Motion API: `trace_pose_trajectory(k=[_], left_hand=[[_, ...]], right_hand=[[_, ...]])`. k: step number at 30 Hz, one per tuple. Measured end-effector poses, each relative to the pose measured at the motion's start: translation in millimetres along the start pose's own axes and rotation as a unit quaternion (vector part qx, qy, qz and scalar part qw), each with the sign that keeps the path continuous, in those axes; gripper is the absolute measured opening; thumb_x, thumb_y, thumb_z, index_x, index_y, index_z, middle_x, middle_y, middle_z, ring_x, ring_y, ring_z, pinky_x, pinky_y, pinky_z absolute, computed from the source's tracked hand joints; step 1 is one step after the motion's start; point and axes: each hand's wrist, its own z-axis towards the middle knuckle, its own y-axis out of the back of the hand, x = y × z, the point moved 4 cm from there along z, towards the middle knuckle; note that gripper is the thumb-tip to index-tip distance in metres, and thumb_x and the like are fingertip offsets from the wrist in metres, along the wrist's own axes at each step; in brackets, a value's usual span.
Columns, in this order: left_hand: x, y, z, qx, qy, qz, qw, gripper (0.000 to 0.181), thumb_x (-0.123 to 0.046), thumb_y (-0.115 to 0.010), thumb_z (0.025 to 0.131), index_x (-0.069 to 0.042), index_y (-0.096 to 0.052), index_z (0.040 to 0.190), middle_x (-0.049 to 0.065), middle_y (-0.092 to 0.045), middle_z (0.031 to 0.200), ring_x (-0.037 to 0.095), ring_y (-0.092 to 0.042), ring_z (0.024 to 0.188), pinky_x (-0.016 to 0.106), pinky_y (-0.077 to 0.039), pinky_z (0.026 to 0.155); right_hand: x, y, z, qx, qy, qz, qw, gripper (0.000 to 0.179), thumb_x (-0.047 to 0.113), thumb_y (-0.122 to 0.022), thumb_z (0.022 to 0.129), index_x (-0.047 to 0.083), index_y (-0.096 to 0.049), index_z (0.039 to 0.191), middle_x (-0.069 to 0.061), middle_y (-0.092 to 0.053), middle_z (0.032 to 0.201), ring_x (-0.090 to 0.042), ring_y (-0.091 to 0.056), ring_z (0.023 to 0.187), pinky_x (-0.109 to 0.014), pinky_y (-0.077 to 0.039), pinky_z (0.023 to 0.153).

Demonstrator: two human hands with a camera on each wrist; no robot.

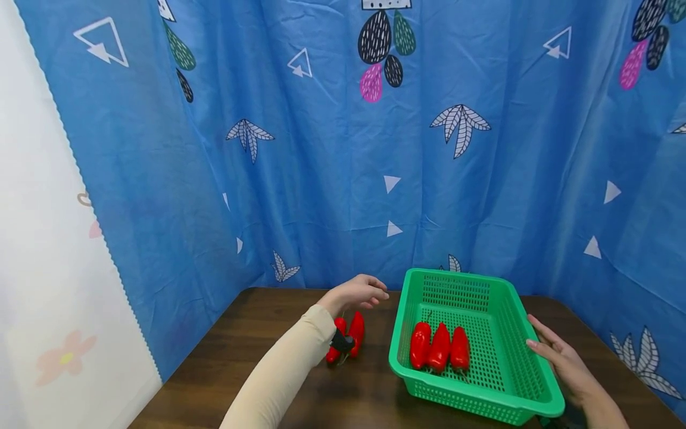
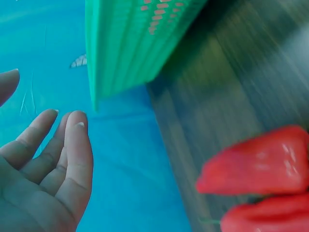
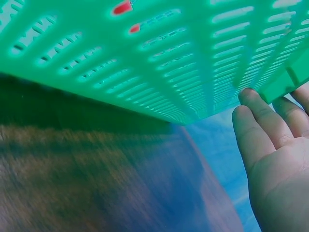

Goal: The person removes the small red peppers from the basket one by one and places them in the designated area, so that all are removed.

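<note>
A green plastic basket (image 1: 429, 381) stands on the table's right part, with three red peppers (image 1: 439, 348) lying side by side in its left half. My right hand (image 1: 570, 372) holds the basket's right rim; in the right wrist view its fingers (image 3: 263, 123) lie against the outer side under the rim. Left of the basket, my left hand (image 1: 360, 292) hovers over the table with loosely bent fingers and nothing in them. More red peppers (image 1: 356, 333) lie on the table beneath the left wrist, partly hidden by the forearm. Two of these peppers (image 2: 256, 162) show in the left wrist view.
The dark wooden table (image 1: 214, 363) reaches back to a blue patterned curtain (image 1: 321, 179). A white curtain (image 1: 53, 238) hangs at the left. A black wrist device (image 1: 343, 342) sits on the left arm, close above the loose peppers.
</note>
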Motion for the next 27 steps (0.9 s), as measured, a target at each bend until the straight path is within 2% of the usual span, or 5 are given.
trace_pose_trajectory(k=[12,16,21,25,27], left_hand=[[-40.8,-36.6,17.3,0.069,-0.002,-0.009,0.9976,0.048,-0.022,-0.068,0.095,-0.002,-0.056,0.137,0.009,-0.063,0.126,0.03,-0.064,0.113,0.046,-0.052,0.104],[-48.5,-52.5,24.2,0.104,0.005,-0.011,0.9945,0.046,-0.02,-0.068,0.095,-0.002,-0.057,0.136,0.009,-0.063,0.129,0.029,-0.064,0.112,0.046,-0.051,0.105],[-54.7,-72.4,33.5,0.132,0.022,0.006,0.9909,0.042,-0.022,-0.068,0.095,-0.003,-0.06,0.132,0.013,-0.064,0.127,0.029,-0.066,0.113,0.048,-0.05,0.106],[-59.2,-86.6,38.3,0.134,0.044,0.019,0.9898,0.04,-0.023,-0.07,0.094,-0.004,-0.063,0.129,0.017,-0.064,0.125,0.035,-0.064,0.119,0.047,-0.051,0.105],[-61.0,-93.6,39.8,0.133,0.053,0.027,0.9893,0.04,-0.023,-0.071,0.093,-0.005,-0.064,0.128,0.018,-0.064,0.126,0.037,-0.063,0.121,0.046,-0.051,0.104]], right_hand=[[0.2,0.9,1.6,-0.003,-0.005,0.022,0.9997,0.071,0.035,-0.039,0.109,0.023,0.008,0.161,0.028,0.011,0.158,-0.035,0.021,0.151,-0.066,-0.011,0.115],[0.3,0.6,1.5,-0.003,-0.007,0.02,0.9998,0.071,0.035,-0.038,0.109,0.023,0.008,0.161,0.031,0.006,0.154,-0.027,0.021,0.152,-0.065,-0.012,0.113],[-1.3,1.3,-0.3,-0.002,-0.006,-0.004,1.0,0.068,0.036,-0.037,0.109,0.025,0.006,0.161,0.035,-0.001,0.15,0.024,-0.002,0.135,-0.044,-0.03,0.112],[-1.4,1.6,-0.4,-0.003,-0.007,-0.012,0.9999,0.068,0.036,-0.037,0.109,0.025,0.006,0.161,0.035,-0.002,0.15,0.017,0.003,0.141,-0.033,-0.037,0.106],[-0.8,1.3,0.2,-0.005,-0.007,-0.01,0.9999,0.068,0.037,-0.037,0.109,0.026,0.006,0.161,0.036,-0.003,0.148,0.003,0.011,0.148,-0.047,-0.03,0.111]])
